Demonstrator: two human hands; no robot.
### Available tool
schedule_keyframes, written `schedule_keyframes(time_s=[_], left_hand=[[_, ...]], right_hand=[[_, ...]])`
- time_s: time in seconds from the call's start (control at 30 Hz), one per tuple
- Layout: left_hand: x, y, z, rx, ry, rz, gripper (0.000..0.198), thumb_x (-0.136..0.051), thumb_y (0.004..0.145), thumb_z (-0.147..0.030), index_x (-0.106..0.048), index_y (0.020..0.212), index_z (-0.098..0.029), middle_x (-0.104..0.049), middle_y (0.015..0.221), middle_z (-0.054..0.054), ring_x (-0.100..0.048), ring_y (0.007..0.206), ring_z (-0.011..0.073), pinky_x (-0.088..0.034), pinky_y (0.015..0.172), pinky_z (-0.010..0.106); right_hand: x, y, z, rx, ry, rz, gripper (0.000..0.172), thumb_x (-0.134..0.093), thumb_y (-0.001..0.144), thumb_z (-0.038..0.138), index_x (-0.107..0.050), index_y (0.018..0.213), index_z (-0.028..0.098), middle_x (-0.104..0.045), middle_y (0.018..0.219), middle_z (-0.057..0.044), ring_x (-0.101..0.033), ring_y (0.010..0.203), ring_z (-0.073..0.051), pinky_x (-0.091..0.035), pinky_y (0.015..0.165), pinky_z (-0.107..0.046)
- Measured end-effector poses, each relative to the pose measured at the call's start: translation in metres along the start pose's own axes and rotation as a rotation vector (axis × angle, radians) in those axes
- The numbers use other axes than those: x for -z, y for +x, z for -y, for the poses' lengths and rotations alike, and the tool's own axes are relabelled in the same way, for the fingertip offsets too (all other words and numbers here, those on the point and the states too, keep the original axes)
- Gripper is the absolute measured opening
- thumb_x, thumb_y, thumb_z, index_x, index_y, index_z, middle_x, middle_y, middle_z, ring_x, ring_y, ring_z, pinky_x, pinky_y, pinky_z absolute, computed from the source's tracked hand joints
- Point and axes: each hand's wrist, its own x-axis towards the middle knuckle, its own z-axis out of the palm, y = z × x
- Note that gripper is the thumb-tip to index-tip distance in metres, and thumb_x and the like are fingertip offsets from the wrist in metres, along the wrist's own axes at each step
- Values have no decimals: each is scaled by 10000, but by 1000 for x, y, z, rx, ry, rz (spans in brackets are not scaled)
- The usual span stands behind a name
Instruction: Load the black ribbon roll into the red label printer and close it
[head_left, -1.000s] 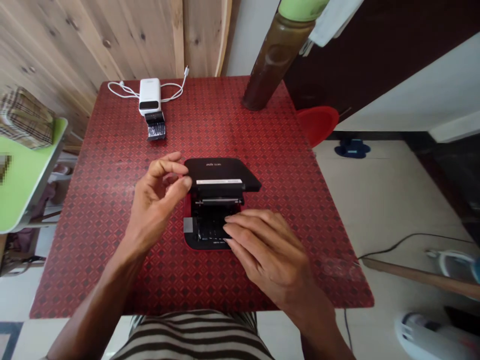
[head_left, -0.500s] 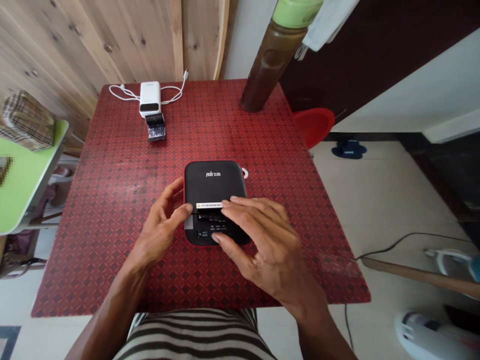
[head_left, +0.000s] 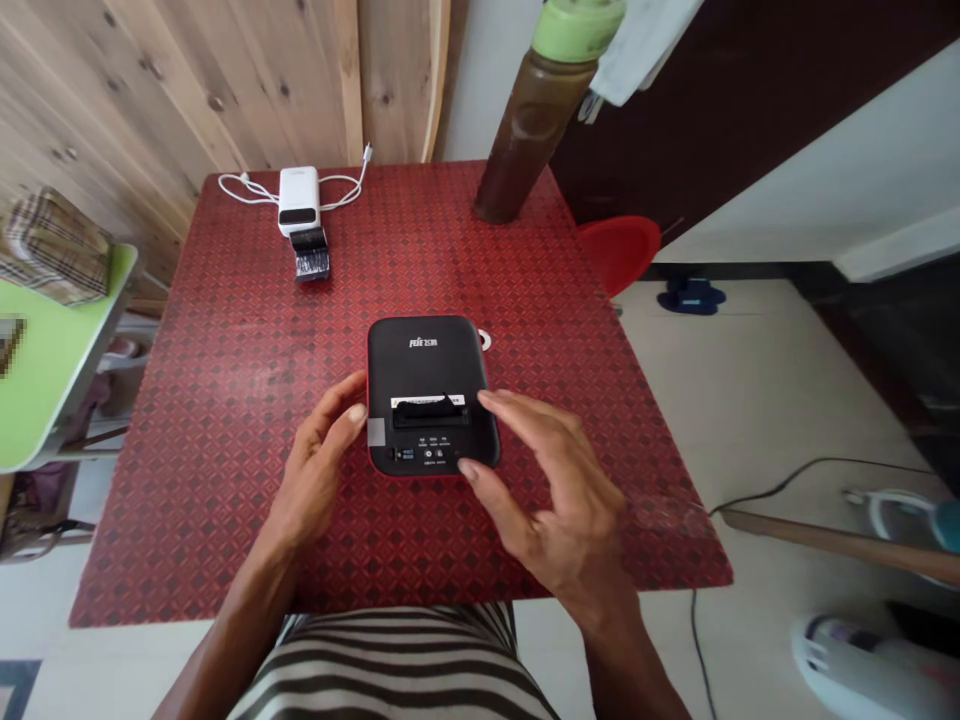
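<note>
A squarish black printer point(head_left: 425, 362) with red sides lies on the table in front of me. White lettering marks its upper part, and a dark slot point(head_left: 430, 417) crosses its middle. A black strip with an uneven edge stands up from the slot and partly covers a white warning label. Small buttons sit below it. My left hand point(head_left: 319, 440) is at the printer's left edge, thumb and fingers apart. On the other side my right hand point(head_left: 559, 490) hovers open, with its thumb and index fingertips over the printer's right edge. Neither hand grips anything.
A white power bank point(head_left: 299, 195) with a looped cable and a dark crinkled strip lie at the back left of the red patterned table point(head_left: 247, 330). A brown bottle point(head_left: 529, 130) with a green lid stands at the back right. A red stool point(head_left: 626, 250) is beyond.
My right hand has drawn back to the right, off the slot and label, which now show. My left thumb has slid off the printer's top to its left edge.
</note>
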Motion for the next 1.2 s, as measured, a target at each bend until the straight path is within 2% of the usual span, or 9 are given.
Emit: schedule_keyframes(time_s=[0.17,0.4,0.53,0.73,0.9,1.03,1.13,1.2], left_hand=[[2,-12,4,1,16,22,559,-895,991,-451,-761,1521,-333,-759,1597,71,-654,1545,351,-470,1321,531],[-9,-8,-6,27,-3,-38,540,-879,934,-389,-783,1452,-270,-809,1476,97,-698,1449,352,-496,1262,546],[-14,-8,-8,42,4,-76,534,-877,889,-374,-801,1404,-253,-842,1371,93,-739,1361,340,-518,1225,532],[-17,-9,-5,18,6,-98,503,-859,903,-378,-799,1385,-253,-846,1349,79,-752,1288,319,-525,1161,501],[-17,-9,-2,-8,33,-112,462,-820,934,-351,-794,1387,-263,-836,1396,75,-731,1342,315,-521,1147,478],[-14,-8,0,-20,74,-93,500,-808,950,-369,-778,1437,-255,-836,1410,92,-736,1367,336,-539,1168,509],[-11,-8,0,-23,104,-67,521,-823,948,-398,-773,1448,-259,-839,1404,100,-764,1325,350,-576,1144,532],[-9,-9,2,-38,115,-50,517,-811,977,-418,-761,1472,-279,-821,1451,96,-751,1360,351,-573,1169,539]], right_hand=[[-8,-30,-5,-233,-22,-48,497,-755,1111,405,-645,1567,242,-838,1389,-146,-841,1232,-309,-730,1040,-508],[-26,-52,-3,-396,38,-43,552,-678,1140,545,-612,1612,267,-829,1449,-152,-843,1275,-330,-731,1047,-529],[-28,-53,-5,-408,46,-41,551,-670,1138,566,-622,1598,266,-830,1446,-160,-845,1265,-340,-732,1034,-539],[-30,-54,-8,-408,56,-33,562,-659,1137,581,-624,1588,248,-830,1434,-175,-853,1236,-341,-741,1001,-533],[-29,-51,-7,-403,53,-31,550,-671,1131,570,-638,1572,242,-835,1425,-176,-851,1251,-347,-736,1035,-545],[-27,-49,-7,-383,65,-24,522,-664,1141,540,-637,1569,243,-839,1422,-164,-858,1230,-325,-740,1031,-513],[-20,-43,-8,-355,65,5,521,-665,1144,551,-639,1559,237,-849,1397,-160,-872,1171,-309,-751,979,-482],[-12,-35,-11,-324,58,23,520,-669,1146,555,-643,1553,232,-845,1405,-161,-862,1205,-314,-744,1002,-492]])
